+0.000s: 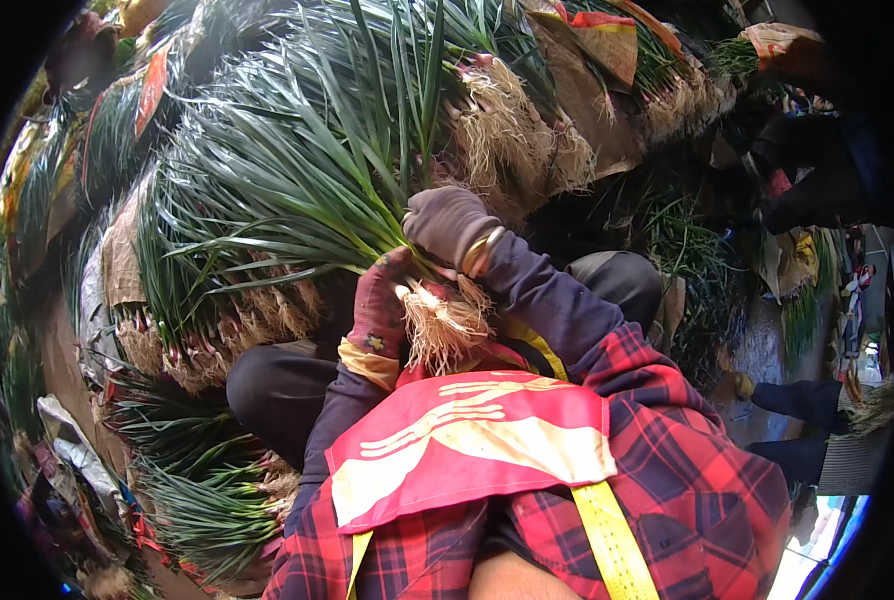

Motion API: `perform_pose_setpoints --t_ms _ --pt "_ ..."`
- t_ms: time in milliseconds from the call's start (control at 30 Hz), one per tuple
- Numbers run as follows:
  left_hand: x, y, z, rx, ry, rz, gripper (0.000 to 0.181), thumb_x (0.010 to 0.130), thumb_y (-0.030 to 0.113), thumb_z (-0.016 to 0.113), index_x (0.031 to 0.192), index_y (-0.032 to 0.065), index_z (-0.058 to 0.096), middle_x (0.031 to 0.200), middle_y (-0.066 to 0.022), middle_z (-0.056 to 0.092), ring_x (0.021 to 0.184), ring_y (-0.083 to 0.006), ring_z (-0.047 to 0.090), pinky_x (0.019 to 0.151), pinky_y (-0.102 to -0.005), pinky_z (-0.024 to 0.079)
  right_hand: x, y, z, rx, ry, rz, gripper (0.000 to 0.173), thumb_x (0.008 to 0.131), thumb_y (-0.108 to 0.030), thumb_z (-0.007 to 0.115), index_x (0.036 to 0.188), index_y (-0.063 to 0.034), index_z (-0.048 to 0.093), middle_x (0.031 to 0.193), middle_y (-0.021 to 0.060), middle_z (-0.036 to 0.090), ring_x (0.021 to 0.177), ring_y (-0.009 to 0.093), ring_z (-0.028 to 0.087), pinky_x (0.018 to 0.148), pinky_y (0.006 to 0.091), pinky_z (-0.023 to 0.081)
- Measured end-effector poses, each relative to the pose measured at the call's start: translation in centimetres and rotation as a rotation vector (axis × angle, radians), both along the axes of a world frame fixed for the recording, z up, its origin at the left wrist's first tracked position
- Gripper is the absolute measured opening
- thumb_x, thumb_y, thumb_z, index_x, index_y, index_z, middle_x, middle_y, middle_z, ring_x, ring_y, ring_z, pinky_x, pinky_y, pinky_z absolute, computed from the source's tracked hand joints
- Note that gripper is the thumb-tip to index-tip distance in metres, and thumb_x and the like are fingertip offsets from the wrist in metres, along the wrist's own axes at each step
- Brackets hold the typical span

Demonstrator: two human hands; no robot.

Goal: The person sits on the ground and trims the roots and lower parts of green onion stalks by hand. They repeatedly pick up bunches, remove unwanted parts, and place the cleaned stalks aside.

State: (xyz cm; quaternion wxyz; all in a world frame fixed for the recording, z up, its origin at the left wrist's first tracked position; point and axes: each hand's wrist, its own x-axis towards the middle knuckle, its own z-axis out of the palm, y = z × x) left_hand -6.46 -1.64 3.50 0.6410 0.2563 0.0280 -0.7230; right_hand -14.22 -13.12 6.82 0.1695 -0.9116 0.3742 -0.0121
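A bunch of green garlic [375, 229] with long flat leaves is held between my two gloved hands, in front of my chest. My left hand [383, 296], in a patterned maroon glove, is closed around the left side of the stems. Gripping the stems from above and to the right is my right hand [450, 225], in a dark grey-purple glove. Pale bulbs and tangled roots [443, 319] hang below the hands. The leaves fan out to the upper left over a large heap of similar plants [267, 142], so where the bunch's leaves end is unclear.
Rooted bunches [503, 120] lie at the heap's right edge, beside brown sacking [582, 90]. More green garlic [206, 495] lies by my left knee [278, 390]. Loose leaves [679, 240] are strewn at the right. Another person's dark sleeve [792, 401] shows at far right.
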Motion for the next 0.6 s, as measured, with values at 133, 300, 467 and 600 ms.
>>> perform_pose_setpoints --t_ms 133,300,467,600 --pt "1.1 0.6 -1.7 -0.022 -0.077 -0.062 0.033 0.077 0.026 0.050 0.087 -0.0050 0.053 0.074 -0.0201 0.058 0.057 -0.0245 0.057 0.056 -0.0324 0.050 -2.8 -0.8 1.6 0.232 -0.874 0.031 0.016 0.078 -0.015 0.046 0.069 -0.0054 0.055 0.058 0.0027 0.055 0.047 0.010 0.052 0.041 0.0206 0.039" --pt "0.2 0.4 0.0 -0.100 0.001 0.102 0.034 0.076 0.025 0.051 0.101 0.0021 0.051 0.088 -0.0141 0.058 0.078 -0.0272 0.057 0.072 -0.0382 0.047 -10.8 -4.2 6.9 0.299 -1.586 -0.689 0.031 0.081 -0.029 0.045 0.068 -0.0037 0.056 0.051 0.0048 0.053 0.036 0.011 0.046 0.032 0.0207 0.035" --pt "1.2 1.2 -0.7 -0.113 -0.112 0.002 0.048 0.072 0.031 0.052 0.108 0.0000 0.048 0.089 -0.0139 0.057 0.081 -0.0233 0.055 0.073 -0.0349 0.045 -11.9 -7.8 -3.3 0.418 0.099 0.071 0.018 0.079 -0.023 0.043 0.078 -0.0122 0.058 0.053 0.0030 0.053 0.044 0.014 0.050 0.038 0.0266 0.039" --pt "0.2 1.0 -0.6 -0.149 -0.129 0.077 0.041 0.072 0.028 0.053 0.102 0.0007 0.051 0.091 -0.0126 0.057 0.083 -0.0246 0.055 0.077 -0.0363 0.044 -3.3 -1.5 -2.5 0.056 -0.063 0.196 0.033 0.080 -0.037 0.045 0.086 -0.0079 0.060 0.065 0.0101 0.060 0.063 0.021 0.058 0.057 0.0315 0.046"
